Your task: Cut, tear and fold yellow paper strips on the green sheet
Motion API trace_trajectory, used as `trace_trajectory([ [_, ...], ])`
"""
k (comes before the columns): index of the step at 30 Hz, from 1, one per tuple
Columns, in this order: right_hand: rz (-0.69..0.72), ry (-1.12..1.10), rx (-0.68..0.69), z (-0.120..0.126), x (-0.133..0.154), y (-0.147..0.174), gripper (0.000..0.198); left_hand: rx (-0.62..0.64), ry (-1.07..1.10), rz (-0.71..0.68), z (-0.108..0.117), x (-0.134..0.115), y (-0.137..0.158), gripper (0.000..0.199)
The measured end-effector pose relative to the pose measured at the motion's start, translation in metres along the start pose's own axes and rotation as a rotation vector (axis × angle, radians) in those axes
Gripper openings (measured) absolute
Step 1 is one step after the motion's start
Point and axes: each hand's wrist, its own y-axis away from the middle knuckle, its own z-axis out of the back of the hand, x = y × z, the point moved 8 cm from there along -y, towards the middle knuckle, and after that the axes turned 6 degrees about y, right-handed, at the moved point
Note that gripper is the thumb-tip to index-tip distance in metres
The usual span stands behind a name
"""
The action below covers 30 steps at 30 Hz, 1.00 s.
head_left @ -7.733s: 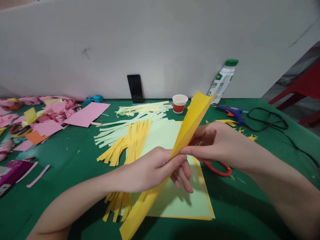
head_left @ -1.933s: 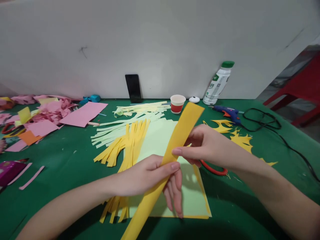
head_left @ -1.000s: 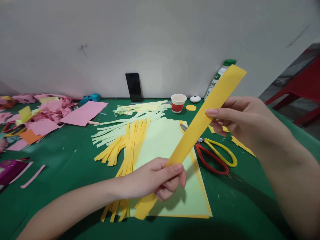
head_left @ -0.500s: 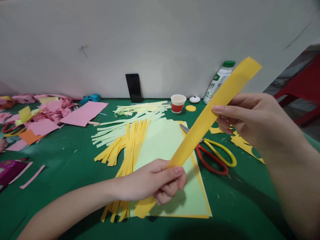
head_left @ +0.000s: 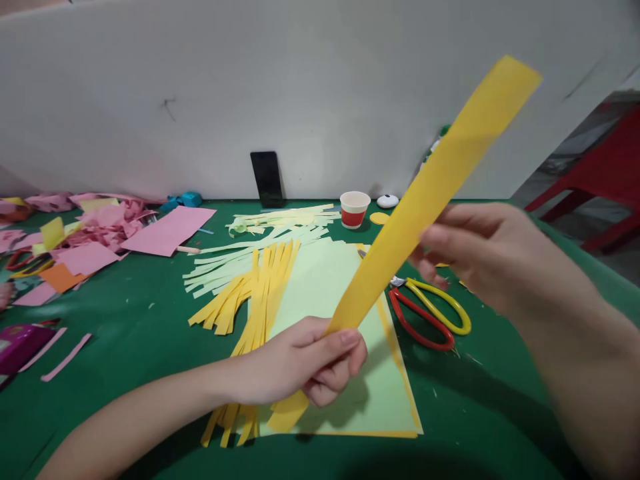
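A long yellow paper strip (head_left: 435,180) rises on a slant in front of me, its upper end high over the right side of the table. My left hand (head_left: 330,363) is closed round its lower part, and a short end sticks out below the fist. Farther up, the fingers of my right hand (head_left: 465,250) pinch it at its right edge, slightly blurred. Under my left hand lie a light green paper sheet (head_left: 320,287) with yellow paper beneath it and a bunch of cut yellow strips (head_left: 263,293). Scissors (head_left: 423,320) with red and yellow handles lie to the right of the sheet.
Pale green strips (head_left: 215,267) lie behind the yellow ones. A paper cup (head_left: 354,212), a white oval case (head_left: 387,201) and a phone (head_left: 267,177) stand or lie near the wall. Pink paper scraps (head_left: 110,223) cover the left side. The strip partly hides a bottle (head_left: 434,148).
The upper end of the yellow strip has swung higher, covering more of the bottle. My right hand has shifted slightly down, its thumb now at the strip's edge. My left hand has barely moved.
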Motion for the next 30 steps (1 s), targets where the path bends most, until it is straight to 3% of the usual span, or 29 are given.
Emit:
trace_trajectory([
  [4, 0.025, 0.202, 0.397, -0.046, 0.005, 0.012, 0.008, -0.027, -0.024, -0.031, 0.002, -0.006, 0.001, 0.035],
  [7, -0.008, 0.226, 0.494, -0.060, 0.003, 0.017, 0.008, -0.036, -0.058, -0.041, 0.001, -0.008, 0.002, 0.036],
  [13, -0.175, 0.241, 0.529, -0.063, -0.011, 0.018, 0.016, -0.029, -0.129, -0.052, 0.001, -0.009, 0.004, 0.034],
  [20, -0.266, 0.225, 0.528, -0.069, -0.016, 0.019, 0.013, -0.118, -0.286, -0.031, 0.004, -0.013, 0.007, 0.034],
  [30, -0.221, 0.105, 0.490, -0.067, -0.011, 0.018, 0.011, 0.013, -0.065, -0.037, -0.004, -0.010, 0.006, 0.034],
])
